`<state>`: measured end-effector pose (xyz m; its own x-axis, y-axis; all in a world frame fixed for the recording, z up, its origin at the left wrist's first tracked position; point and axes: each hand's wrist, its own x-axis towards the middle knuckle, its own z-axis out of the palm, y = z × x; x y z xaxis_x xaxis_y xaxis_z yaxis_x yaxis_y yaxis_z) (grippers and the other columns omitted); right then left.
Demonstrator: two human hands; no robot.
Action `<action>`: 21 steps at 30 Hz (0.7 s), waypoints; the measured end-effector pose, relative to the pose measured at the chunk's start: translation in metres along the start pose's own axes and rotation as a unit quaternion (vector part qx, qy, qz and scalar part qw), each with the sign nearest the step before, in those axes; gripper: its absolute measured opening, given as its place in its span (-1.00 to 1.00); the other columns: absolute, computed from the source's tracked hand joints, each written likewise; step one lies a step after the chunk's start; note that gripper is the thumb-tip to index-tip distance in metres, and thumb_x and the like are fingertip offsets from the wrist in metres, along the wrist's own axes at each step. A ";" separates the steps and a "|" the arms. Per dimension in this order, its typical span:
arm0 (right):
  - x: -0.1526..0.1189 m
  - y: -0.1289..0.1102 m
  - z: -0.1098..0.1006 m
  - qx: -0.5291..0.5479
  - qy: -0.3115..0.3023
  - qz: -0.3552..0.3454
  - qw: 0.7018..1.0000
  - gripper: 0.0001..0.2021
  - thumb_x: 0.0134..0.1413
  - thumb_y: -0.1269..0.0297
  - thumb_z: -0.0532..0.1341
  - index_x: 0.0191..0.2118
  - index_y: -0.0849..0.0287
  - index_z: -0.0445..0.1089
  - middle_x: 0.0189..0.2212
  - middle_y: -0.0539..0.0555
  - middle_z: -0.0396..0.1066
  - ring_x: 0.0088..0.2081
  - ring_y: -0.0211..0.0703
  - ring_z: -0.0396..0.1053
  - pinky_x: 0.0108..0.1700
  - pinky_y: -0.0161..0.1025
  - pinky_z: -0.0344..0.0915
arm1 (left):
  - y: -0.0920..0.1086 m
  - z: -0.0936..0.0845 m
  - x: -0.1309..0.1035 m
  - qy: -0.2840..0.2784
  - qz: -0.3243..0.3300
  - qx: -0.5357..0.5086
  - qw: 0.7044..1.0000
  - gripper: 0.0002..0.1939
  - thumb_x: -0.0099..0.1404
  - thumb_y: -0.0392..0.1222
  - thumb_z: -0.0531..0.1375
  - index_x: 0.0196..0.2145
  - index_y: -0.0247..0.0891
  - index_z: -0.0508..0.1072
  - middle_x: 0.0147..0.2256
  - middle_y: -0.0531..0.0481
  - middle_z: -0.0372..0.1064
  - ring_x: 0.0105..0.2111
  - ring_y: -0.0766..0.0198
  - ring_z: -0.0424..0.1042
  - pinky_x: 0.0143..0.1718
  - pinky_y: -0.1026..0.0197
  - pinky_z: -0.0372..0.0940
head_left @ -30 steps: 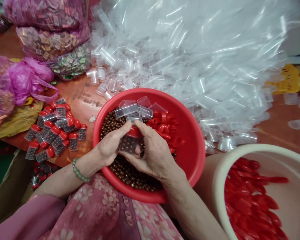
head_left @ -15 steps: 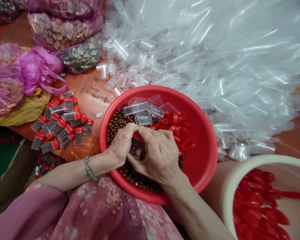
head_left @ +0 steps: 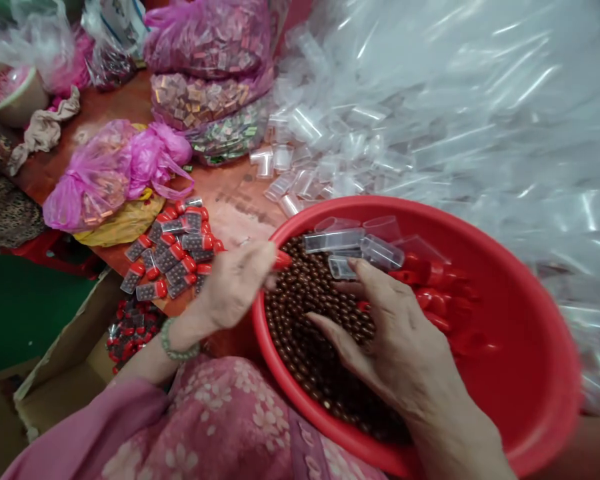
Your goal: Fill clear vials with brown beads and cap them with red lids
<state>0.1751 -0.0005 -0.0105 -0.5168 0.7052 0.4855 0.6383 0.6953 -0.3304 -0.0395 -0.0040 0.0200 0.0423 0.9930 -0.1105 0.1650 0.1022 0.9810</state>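
My left hand is closed around a small container with a red cap, held at the left rim of the red basin; its body is hidden by my fingers. Over the basin, my right hand has thumb and fingers apart, nothing between them. One fingertip is close to a short clear plastic tube; whether it touches I cannot tell. More clear tubes rest on the brown round balls. Red plastic scoop-like pieces lie in the basin's right part.
Filled red-capped containers are piled left of the basin, with more in a cardboard box below. Pink bags and stacked bags of small packets stand behind. Loose clear tubes and a large plastic heap cover the right.
My hands have separated: the left carried the capped container leftward, while the right opened over the balls. The view has shifted left, taking the cream bucket out of sight.
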 end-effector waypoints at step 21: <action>0.055 0.054 -0.012 -0.111 -0.346 0.116 0.924 -0.69 0.17 0.50 0.09 0.01 0.26 0.41 0.01 0.23 0.42 0.02 0.04 0.40 0.05 -0.10 0.30 | -0.033 -0.019 0.021 0.157 0.249 0.357 0.886 -0.74 0.36 -0.19 0.09 -0.05 -0.32 0.44 -0.02 -0.21 0.43 0.03 0.11 0.41 0.13 -0.04 0.32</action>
<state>0.1877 0.0744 0.0080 -0.5437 0.8051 -0.2372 0.8393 0.5228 -0.1494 -0.0624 0.0143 -0.0120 0.0286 0.8833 0.4680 0.7893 -0.3072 0.5317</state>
